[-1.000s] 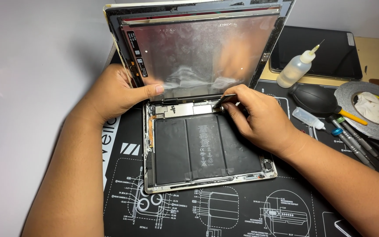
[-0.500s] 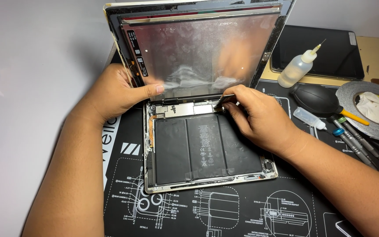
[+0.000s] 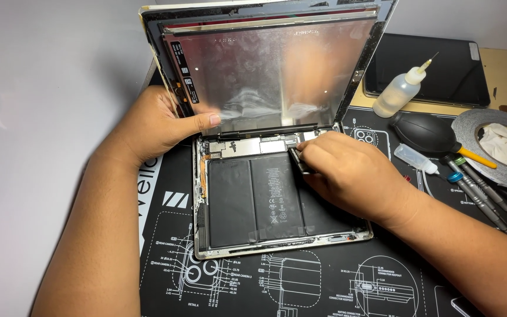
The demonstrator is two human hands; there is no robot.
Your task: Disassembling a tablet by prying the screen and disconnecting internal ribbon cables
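Opened tablet (image 3: 277,205) lies flat on a black repair mat (image 3: 324,282) with white diagrams. Rear shell shows a black two-cell battery (image 3: 253,199) filling most of it, and a narrow strip of silver shielding and connectors along the top edge. Screen panel (image 3: 271,70) stands tilted up from that edge, dull silver back facing the camera, frame edges chipped and ragged.

Left hand (image 3: 159,123) props the panel at its lower left corner, thumb stretched along the bottom edge, fingers hidden behind. Right hand (image 3: 347,176) rests over the shell's upper right, fingers pinched closed on a small dark tool (image 3: 297,159); its tip sits at the connector strip just above the battery.

Right of the tablet: a clear squeeze bottle (image 3: 403,91) with needle tip, a black air blower (image 3: 429,132), a small dropper bottle (image 3: 415,158), several screwdrivers (image 3: 470,188), a roll of tape (image 3: 488,147) with a crumpled cloth (image 3: 506,144) inside. A second dark tablet (image 3: 435,70) lies behind them. Nothing lies between hands and board.
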